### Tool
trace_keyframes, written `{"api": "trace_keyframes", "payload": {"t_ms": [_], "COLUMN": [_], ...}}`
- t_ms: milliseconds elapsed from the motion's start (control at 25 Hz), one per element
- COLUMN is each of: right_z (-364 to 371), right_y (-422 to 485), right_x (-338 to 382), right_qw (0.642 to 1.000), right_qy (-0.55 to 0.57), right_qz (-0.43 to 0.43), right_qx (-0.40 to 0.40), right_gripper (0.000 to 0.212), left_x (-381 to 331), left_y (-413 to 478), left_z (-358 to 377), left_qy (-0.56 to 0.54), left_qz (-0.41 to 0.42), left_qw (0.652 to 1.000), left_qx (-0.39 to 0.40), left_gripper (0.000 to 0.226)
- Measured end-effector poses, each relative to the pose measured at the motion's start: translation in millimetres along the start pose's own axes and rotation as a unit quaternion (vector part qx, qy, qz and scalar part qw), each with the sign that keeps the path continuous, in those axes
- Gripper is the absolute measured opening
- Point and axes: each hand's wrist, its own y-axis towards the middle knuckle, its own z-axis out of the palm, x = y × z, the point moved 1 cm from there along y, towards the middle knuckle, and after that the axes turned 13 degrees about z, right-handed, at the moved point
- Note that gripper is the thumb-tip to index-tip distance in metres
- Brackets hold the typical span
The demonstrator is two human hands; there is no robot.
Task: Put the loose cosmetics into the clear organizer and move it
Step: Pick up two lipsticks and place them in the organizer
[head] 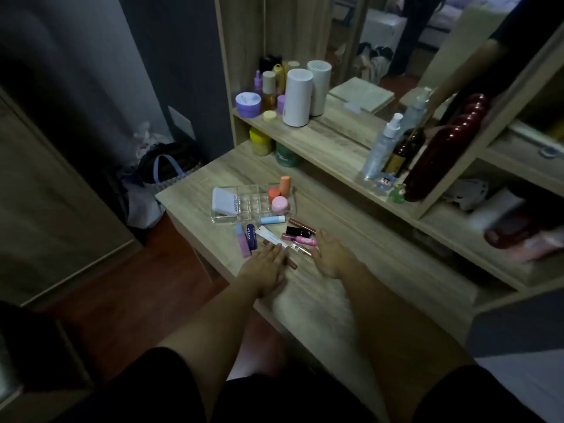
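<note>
your left hand (268,264) and right hand (331,250) lie open, empty, at the desk's (351,300) near edge beside the loose cosmetics (274,236); sorting barely begun—next, pinch one tube into the clear organizer (250,204).

We see a light wood-grain dressing table (351,288) carrying a clear organizer (244,206) near its far left corner. Just in front of it lie loose cosmetics: a pale blue tube (272,220), a navy Nivea stick (251,236), a pink-and-lilac stick (243,242), a white tube (271,237), a black-capped bottle (297,231) and pink glosses (300,239).
</note>
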Motion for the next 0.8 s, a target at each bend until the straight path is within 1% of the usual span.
{"api": "trace_keyframes", "payload": {"t_ms": [120, 240, 320, 440, 480, 560, 640, 680, 720, 800], "right_z": [-4, -4, -6, -9, -10, -8, -4, -2, -1, 1], "right_y": [21, 35, 46, 62, 69, 78, 87, 90, 93, 96], "right_x": [1, 4, 3, 0, 1, 1, 2, 2, 2, 0], "right_qw": [1.000, 1.000, 1.000, 1.000, 1.000, 0.999, 0.999, 0.999, 0.999, 0.998], "right_qy": [0.010, 0.008, 0.008, 0.004, 0.006, 0.021, 0.028, 0.028, 0.030, 0.050], "right_qz": [0.016, 0.012, 0.010, 0.014, 0.017, 0.028, 0.031, 0.028, 0.025, 0.028], "right_qx": [0.007, 0.012, 0.010, -0.019, -0.022, -0.017, -0.007, -0.003, 0.000, 0.003], "right_gripper": [0.055, 0.050, 0.047, 0.032, 0.031, 0.034, 0.036, 0.035, 0.034, 0.033], "left_x": [1, -3, 0, 0, -1, -2, -2, -3, -3, -4], "left_y": [9, 14, 16, 13, 13, 14, 18, 21, 23, 24], "left_z": [3, 9, 13, 16, 16, 13, 11, 11, 11, 12], "left_qy": [-0.005, -0.013, -0.045, -0.097, -0.126, -0.192, -0.263, -0.288, -0.304, -0.335], "left_qz": [0.034, 0.059, 0.047, 0.027, 0.003, -0.082, -0.192, -0.233, -0.259, -0.293], "left_qw": [0.999, 0.997, 0.995, 0.988, 0.982, 0.959, 0.921, 0.902, 0.889, 0.863], "left_qx": [-0.022, -0.054, -0.069, -0.116, -0.142, -0.193, -0.216, -0.220, -0.222, -0.239], "left_gripper": [0.059, 0.051, 0.046, 0.039, 0.038, 0.037, 0.041, 0.043, 0.043, 0.034]}}
